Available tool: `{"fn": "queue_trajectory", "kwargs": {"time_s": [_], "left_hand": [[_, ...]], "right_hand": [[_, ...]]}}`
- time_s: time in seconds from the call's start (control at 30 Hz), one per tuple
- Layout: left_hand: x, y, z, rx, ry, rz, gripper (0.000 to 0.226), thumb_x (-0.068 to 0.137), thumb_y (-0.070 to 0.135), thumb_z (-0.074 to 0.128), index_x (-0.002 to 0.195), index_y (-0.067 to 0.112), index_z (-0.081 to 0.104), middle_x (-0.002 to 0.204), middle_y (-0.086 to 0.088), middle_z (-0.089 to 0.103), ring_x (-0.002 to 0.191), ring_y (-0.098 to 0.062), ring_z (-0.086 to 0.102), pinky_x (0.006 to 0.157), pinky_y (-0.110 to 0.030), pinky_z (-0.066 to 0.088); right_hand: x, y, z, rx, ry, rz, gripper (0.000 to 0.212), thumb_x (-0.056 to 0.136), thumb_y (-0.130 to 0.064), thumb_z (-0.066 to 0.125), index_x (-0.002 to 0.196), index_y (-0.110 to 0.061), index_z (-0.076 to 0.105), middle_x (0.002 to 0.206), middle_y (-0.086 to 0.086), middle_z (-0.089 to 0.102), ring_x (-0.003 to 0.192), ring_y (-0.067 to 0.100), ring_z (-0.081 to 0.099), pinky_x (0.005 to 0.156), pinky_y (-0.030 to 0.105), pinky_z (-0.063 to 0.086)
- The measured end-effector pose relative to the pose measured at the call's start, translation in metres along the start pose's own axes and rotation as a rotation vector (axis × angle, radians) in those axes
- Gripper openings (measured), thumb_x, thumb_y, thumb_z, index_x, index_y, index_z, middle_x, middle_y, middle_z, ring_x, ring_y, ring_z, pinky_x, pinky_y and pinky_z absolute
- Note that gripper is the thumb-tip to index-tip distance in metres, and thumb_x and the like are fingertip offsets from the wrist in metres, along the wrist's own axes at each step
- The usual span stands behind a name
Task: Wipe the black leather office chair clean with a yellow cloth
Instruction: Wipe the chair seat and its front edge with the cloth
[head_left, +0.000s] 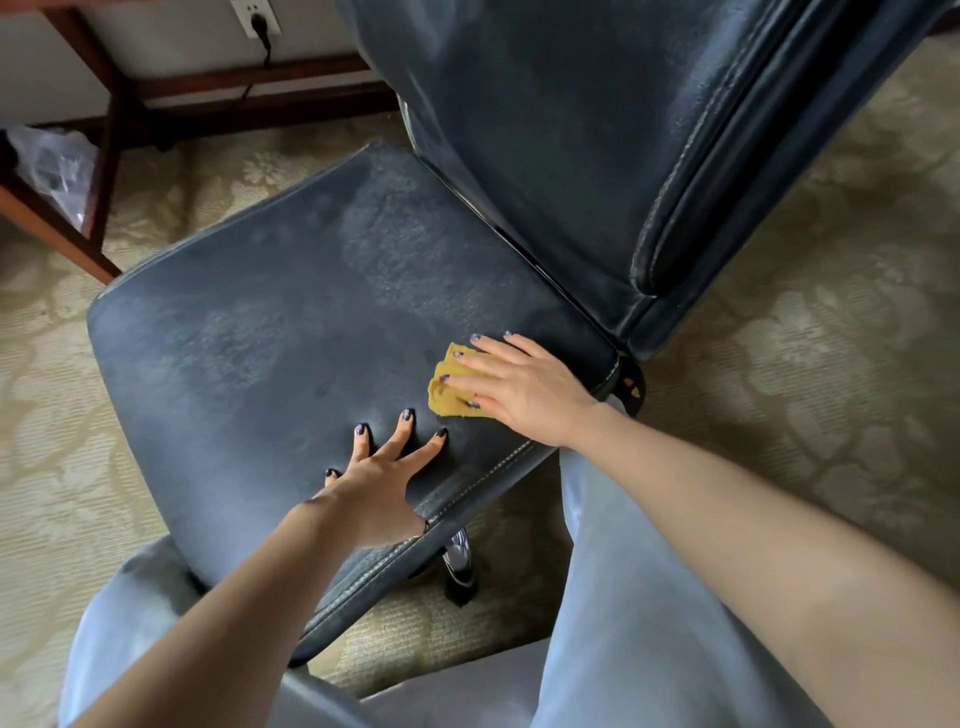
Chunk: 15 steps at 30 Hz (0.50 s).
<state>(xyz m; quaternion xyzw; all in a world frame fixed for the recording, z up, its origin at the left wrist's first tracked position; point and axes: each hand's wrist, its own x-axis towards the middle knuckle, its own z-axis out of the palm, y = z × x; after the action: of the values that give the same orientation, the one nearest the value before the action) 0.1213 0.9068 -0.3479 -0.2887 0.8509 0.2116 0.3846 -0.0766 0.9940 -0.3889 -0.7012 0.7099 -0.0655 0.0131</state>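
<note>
Beige floral-patterned carpet (831, 364) covers the floor. A dark red-brown wooden desk frame (111, 130) stands at upper left, with a clear crumpled plastic bag (52, 166) beneath it. A white wall outlet (254, 15) above the frame carries a black plug (261, 28).

The black leather office chair (260, 338) occupies the centre of the view. Its seat is seen from above, and its padded backrest (545, 130) rises at upper right. The leather shows pale, dull patches on both seat and backrest. White stitching runs along the near seat edge. A chrome base leg (458, 556) shows below that edge.

The yellow folded cloth (447, 392) lies on the seat, near the rear corner on the person's right, close to the backrest junction.

Right hand (519, 389): laid palm-down on top of the cloth. The fingers are extended and spread, pressing the cloth flat against the leather. Two fingertips reach past the cloth onto the seat.

Left hand (379, 483): placed on the near part of the seat, just beside the cloth but not touching it. The fingers are straight and fanned apart, their tips resting on the leather. It holds nothing.

Light grey trousers (623, 623) on the person's legs show at the bottom, on either side of the seat edge.
</note>
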Motion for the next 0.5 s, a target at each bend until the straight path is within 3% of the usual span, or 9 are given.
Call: {"fn": "queue_trajectory", "kwargs": {"time_s": [0.17,0.33,0.5], "left_hand": [[-0.002,0.0,0.0,-0.015,0.01,0.001,0.092,0.085,0.026,0.056,0.142,0.055,-0.01,0.152,0.02,-0.028,0.143,-0.031,-0.02,0.11,-0.058,0.019],[-0.002,0.001,0.001,-0.018,0.011,0.001,0.091,0.086,0.026,0.055,0.143,0.054,-0.011,0.151,0.019,-0.03,0.143,-0.031,-0.021,0.111,-0.059,0.018],[-0.003,0.001,0.001,-0.025,0.01,0.012,0.09,0.087,0.027,0.054,0.143,0.054,-0.011,0.151,0.02,-0.029,0.143,-0.031,-0.021,0.11,-0.059,0.02]], "right_hand": [[0.019,0.012,0.002,0.049,0.001,0.3,0.037,0.1,-0.032,0.037,0.136,-0.032,0.048,0.145,-0.007,0.043,0.139,0.021,0.03,0.112,0.041,0.02],[0.026,0.036,-0.007,0.008,-0.01,0.544,0.036,0.102,-0.033,0.033,0.135,-0.028,0.046,0.141,-0.006,0.045,0.131,0.021,0.035,0.099,0.037,0.03],[0.022,0.047,-0.014,0.026,-0.052,0.77,0.037,0.102,-0.032,0.031,0.133,-0.02,0.047,0.139,0.001,0.05,0.133,0.022,0.034,0.103,0.038,0.029]]}}
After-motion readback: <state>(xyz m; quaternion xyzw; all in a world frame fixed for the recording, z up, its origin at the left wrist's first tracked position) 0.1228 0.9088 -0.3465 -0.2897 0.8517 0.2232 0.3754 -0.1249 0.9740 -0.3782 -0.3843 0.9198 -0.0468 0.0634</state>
